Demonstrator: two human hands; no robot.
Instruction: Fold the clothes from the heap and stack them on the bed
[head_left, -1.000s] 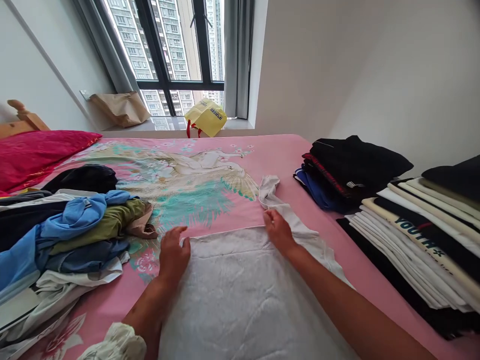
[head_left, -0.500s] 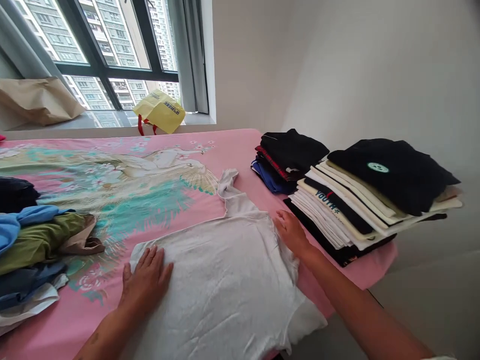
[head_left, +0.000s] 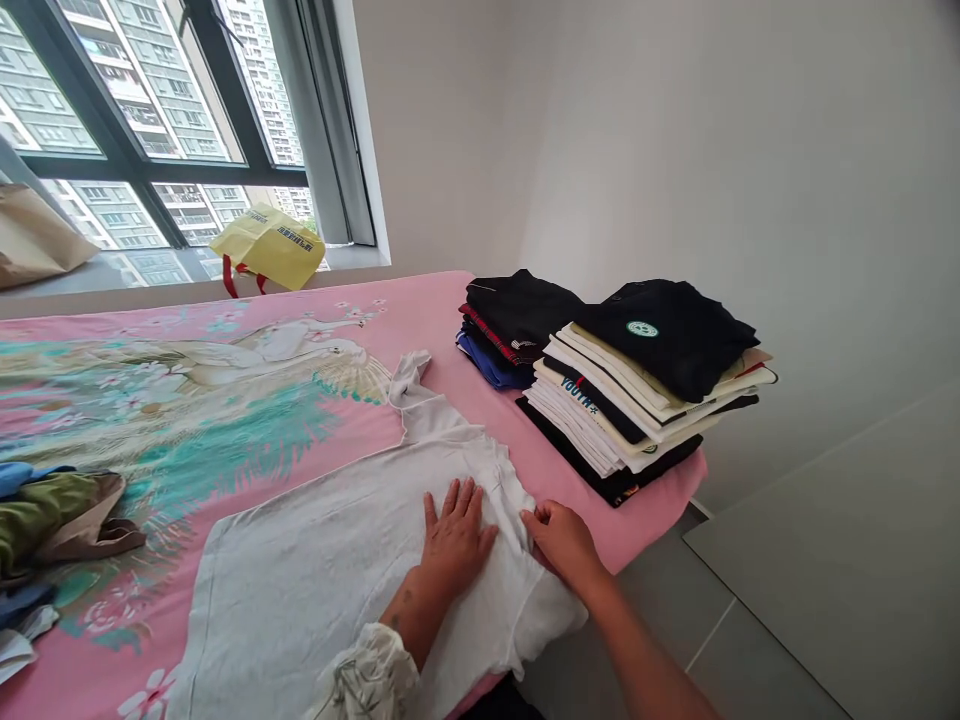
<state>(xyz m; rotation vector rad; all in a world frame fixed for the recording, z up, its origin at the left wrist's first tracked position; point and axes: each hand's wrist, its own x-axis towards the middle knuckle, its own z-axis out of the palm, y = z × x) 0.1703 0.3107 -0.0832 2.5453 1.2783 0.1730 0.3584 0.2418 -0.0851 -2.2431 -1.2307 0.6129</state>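
A white T-shirt (head_left: 300,560) lies spread on the pink bedsheet (head_left: 427,310), one sleeve pointing away from me. My left hand (head_left: 459,535) rests flat on the shirt near its right side, fingers spread. Just to its right, my right hand (head_left: 564,540) pinches the shirt's edge at the neckline side, thumb and fingers closed on the cloth. The near sleeve of the shirt hangs toward the bed's edge, partly under my right forearm.
Beyond my right hand stands a stack of folded shirts (head_left: 600,425), with a smaller dark stack (head_left: 517,310) beside it. Rumpled clothes (head_left: 60,525) lie at the left. A yellow bag (head_left: 271,245) sits by the window. Grey floor (head_left: 660,620) shows past the bed's edge.
My left hand has moved right across the shirt, from its left edge to near my right hand. My right hand has come closer along the shirt's edge. The view has turned right.
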